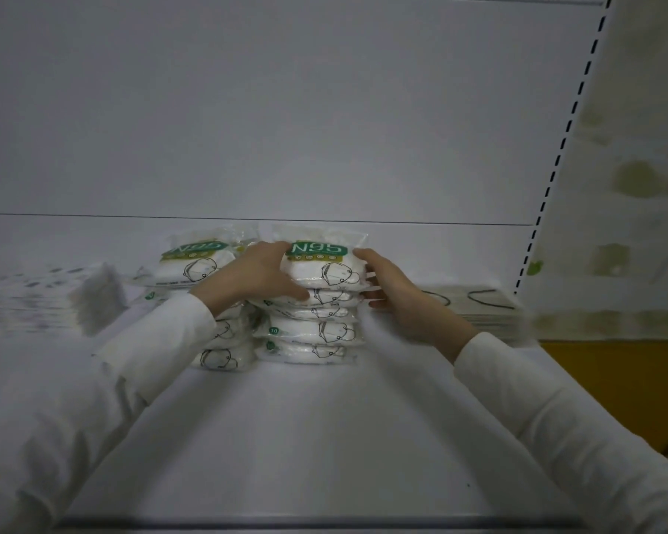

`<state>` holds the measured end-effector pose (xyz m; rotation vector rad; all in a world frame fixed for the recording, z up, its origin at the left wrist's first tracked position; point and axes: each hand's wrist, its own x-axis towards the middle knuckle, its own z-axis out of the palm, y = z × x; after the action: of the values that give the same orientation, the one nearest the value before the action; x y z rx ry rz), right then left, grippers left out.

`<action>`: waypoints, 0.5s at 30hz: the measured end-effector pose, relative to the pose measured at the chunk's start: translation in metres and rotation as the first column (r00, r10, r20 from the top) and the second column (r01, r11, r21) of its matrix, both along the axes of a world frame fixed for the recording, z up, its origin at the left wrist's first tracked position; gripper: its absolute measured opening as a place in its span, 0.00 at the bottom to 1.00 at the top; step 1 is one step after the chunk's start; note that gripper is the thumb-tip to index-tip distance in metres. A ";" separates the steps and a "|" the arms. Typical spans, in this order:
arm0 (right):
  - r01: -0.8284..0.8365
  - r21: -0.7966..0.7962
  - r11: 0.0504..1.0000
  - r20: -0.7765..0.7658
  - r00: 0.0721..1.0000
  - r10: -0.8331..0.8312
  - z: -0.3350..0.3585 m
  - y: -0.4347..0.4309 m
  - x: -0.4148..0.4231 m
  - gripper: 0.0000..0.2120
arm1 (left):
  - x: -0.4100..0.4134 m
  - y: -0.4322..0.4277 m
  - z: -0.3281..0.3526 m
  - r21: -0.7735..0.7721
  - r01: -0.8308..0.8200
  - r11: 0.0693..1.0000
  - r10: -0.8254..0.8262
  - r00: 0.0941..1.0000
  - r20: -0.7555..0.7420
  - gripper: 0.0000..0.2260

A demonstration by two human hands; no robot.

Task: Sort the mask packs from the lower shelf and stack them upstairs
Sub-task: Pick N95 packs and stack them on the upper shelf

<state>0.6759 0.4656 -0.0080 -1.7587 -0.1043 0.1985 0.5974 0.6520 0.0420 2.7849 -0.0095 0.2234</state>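
A white shelf (pixel 305 425) is seen, bounded at the back by a pale panel. Two stacks of mask packs are set on it near the back: a right stack (pixel 313 333) topped by a green N95 label, and a left stack (pixel 224 341) just beside it, partly hidden by a sleeve. Blurred white packs (pixel 47 298) are laid at the far left, and a flat pile of masks with dark loops (pixel 479 306) at the right.

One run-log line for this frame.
left hand and right hand: pressing sides of right N95 stack | left N95 stack: beside it | shelf
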 end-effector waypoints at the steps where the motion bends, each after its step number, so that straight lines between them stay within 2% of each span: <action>1: 0.014 -0.012 1.000 0.024 1.000 -0.014 0.000 -0.001 0.001 0.21 | -0.003 0.001 0.001 -0.016 0.012 1.000 -0.012 1.000 0.020 0.37; 5: 0.078 -0.122 0.989 0.165 0.985 -0.058 0.005 -0.011 0.002 0.25 | -0.016 0.003 0.005 -0.028 0.059 0.998 -0.054 0.989 0.137 0.27; 9: 0.127 -0.277 0.953 0.372 0.928 -0.016 0.017 -0.034 -0.014 0.26 | -0.029 0.000 0.013 -0.024 0.118 0.993 -0.107 0.957 0.271 0.18; 12: 0.153 -0.389 0.908 0.539 0.837 0.089 0.022 -0.054 -0.034 0.24 | -0.044 -0.014 0.015 -0.042 0.140 0.989 -0.115 0.924 0.364 0.14; 15: 0.216 -0.602 0.768 0.622 0.730 0.282 0.022 -0.077 -0.057 0.27 | -0.062 -0.031 0.009 -0.020 0.174 0.984 -0.152 0.903 0.403 0.12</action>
<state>0.6185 0.3883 0.0138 -2.4584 -0.6920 -0.4834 0.5358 0.6213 0.0512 2.6135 -0.3308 0.7343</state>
